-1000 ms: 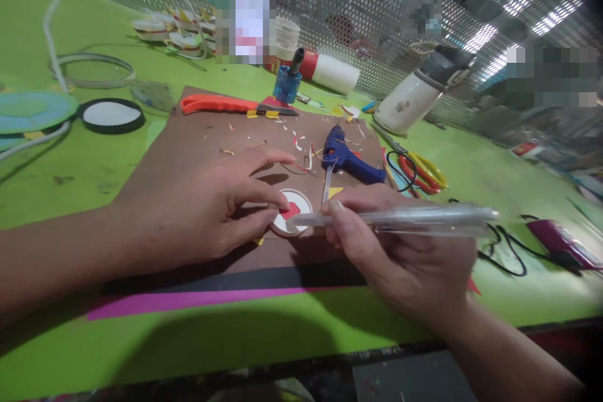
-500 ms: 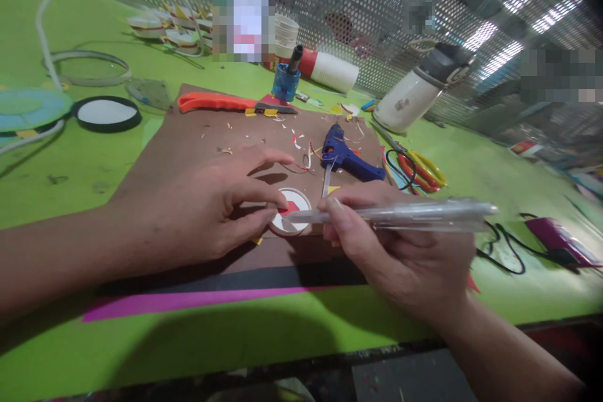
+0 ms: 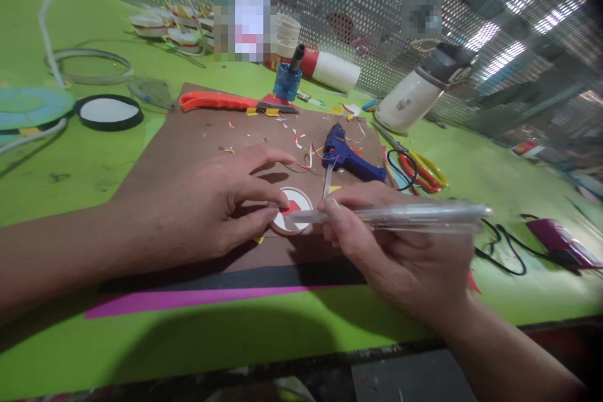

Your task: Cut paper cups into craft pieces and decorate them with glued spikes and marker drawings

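Note:
A small round white disc (image 3: 301,198) with a raised rim lies on brown board, bearing a small red paper piece (image 3: 294,208). The thumb and index finger of my left hand (image 3: 235,198) close on the disc's left side, the index tip at the red piece. The other fingers reach out over the board. A clear pen (image 3: 414,215) is gripped in my right hand (image 3: 391,239), between thumb and fingers. Its tip points left and meets the disc just below the red piece. Whether it leaves a mark is too small to tell.
On the brown board (image 3: 155,188) lie an orange cutter knife (image 3: 217,102), a blue glue gun (image 3: 353,161) and paper scraps. Scissors (image 3: 426,169) and a white bottle (image 3: 409,97) stand to the right. Behind are stacked paper cups (image 3: 334,69) and a blue pot (image 3: 287,81).
The view has shifted very slightly. Both hands keep their places, and the back end of the pen has tilted a little.

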`<state>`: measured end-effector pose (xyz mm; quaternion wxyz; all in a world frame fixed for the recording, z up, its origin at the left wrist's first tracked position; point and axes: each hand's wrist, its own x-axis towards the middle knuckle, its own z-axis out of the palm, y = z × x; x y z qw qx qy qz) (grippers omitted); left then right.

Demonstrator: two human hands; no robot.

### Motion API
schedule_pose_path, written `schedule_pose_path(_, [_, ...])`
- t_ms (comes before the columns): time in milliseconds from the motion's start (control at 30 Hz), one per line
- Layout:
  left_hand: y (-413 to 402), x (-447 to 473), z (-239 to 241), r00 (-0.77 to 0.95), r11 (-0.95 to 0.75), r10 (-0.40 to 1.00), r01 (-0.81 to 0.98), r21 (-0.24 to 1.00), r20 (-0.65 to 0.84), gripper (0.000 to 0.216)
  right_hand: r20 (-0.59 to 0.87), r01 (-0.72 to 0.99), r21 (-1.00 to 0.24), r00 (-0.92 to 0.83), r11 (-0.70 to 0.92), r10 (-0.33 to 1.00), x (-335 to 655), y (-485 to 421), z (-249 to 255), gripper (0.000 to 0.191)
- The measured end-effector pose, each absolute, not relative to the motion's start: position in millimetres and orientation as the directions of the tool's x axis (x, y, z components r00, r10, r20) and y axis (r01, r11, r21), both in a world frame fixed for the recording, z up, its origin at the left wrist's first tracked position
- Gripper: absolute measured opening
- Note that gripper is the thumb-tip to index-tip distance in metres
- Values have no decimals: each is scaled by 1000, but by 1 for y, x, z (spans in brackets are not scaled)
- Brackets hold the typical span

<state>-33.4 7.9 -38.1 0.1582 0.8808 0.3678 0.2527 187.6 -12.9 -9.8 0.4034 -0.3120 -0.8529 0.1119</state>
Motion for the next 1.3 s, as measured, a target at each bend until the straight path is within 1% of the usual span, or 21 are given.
schedule_pose_path(233, [8,-33,-38,593,-671,736,570,474,327,31,599,480,-439,-474,760,645,189,-13,-12,12])
schedule_pose_path(400, [8,-33,-39,594,-662,740,565,492,314,29,606,456,-445,-480,771,634,187,-12,-11,12])
schedule_pose_path(667, [8,-33,-41,590,-684,725,557,471,356,29,599,487,-411,-493,770,631,188,-14,-9,20])
schedule_pose_path(833, [8,-32,-41,589,-681,727,557,475,352,30,616,474,-435,-463,765,638,189,-15,-12,12])
schedule_pose_path(1033, [9,-31,-38,598,-686,722,554,471,349,30,616,479,-423,-470,769,632,190,-14,-11,11])
schedule_pose_path(1133, [8,-32,-39,596,-691,719,557,462,357,30,615,486,-438,-452,756,646,190,-13,-11,13])
schedule_pose_path(1300, [7,-34,-41,590,-676,731,557,483,343,28,597,488,-470,-438,735,672,190,-13,-10,12])
